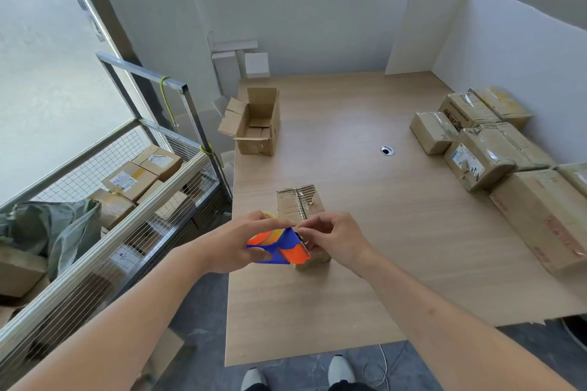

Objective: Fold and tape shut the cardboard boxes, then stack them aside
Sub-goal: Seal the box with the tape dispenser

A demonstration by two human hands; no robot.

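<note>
Cardboard box, label writing unreadable.

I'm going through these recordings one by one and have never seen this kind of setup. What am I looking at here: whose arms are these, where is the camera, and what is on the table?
There is no machine here. A person wears a wide-angle camera on the head, looking forward and down, so the two bare arms are that person's own, and the shoes show at the bottom edge.

The left hand holds an orange and blue tape dispenser. The right hand has its fingertips at the dispenser's toothed end, apparently pinching the tape; the tape itself is too hard to see.

Just behind the hands, a small cardboard box stands on the wooden table, its flaps folded down. An open box sits at the far left corner. Taped boxes lie along the right side. Left of the table stands a wire cage with more boxes.
</note>
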